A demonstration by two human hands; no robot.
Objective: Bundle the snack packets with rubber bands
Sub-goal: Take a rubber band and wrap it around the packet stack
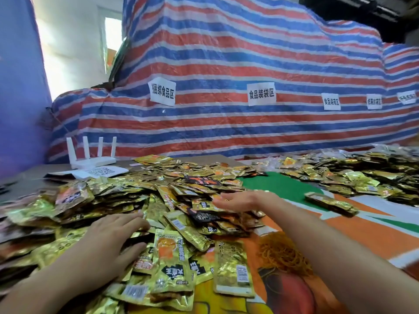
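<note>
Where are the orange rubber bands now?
Head view, lower right: the orange rubber bands lie on the orange mat, between gold foil snack packets and the right forearm.

**Both hands flat, fingers extended**

The left hand (113,236) lies palm down at near left, its fingers straight and pointing right. The right hand (240,200) reaches farther out, palm down, its fingers stretched toward the left. Both bare forearms come in from the near edge, the right one slanting leftward.

Two rightmost paper labels (374,101): print too small to read. Packet stack (331,203) blurred. Snack packet heap (34,223) runs off left edge.
</note>
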